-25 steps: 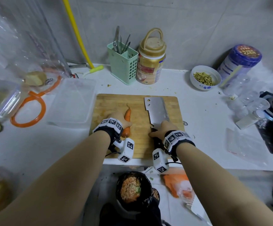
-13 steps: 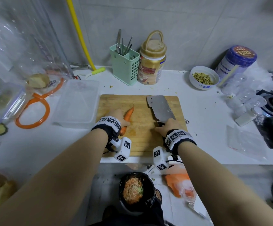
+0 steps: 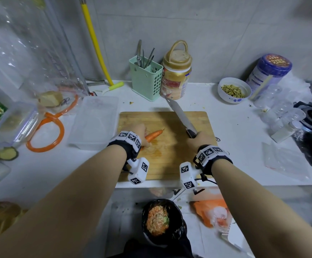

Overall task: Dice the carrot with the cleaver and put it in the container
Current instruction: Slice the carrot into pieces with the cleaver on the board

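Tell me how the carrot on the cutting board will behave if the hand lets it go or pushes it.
The carrot is round and tapered, so it would probably roll in a curve on the flat cutting board. It looks straight and firm, so likely stiff, not floppy. The left hand holds its thick end, which probably keeps it from rolling.

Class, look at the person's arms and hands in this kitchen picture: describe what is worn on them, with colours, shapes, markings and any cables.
Both forearms are bare, with no sleeves. Each wrist wears a black band topped by white panels printed with black square tag markers. A white boxy module with the same markers hangs below the left wrist, and another below the right. Thin black cables run from the modules. The left hand and right hand are ungloved.
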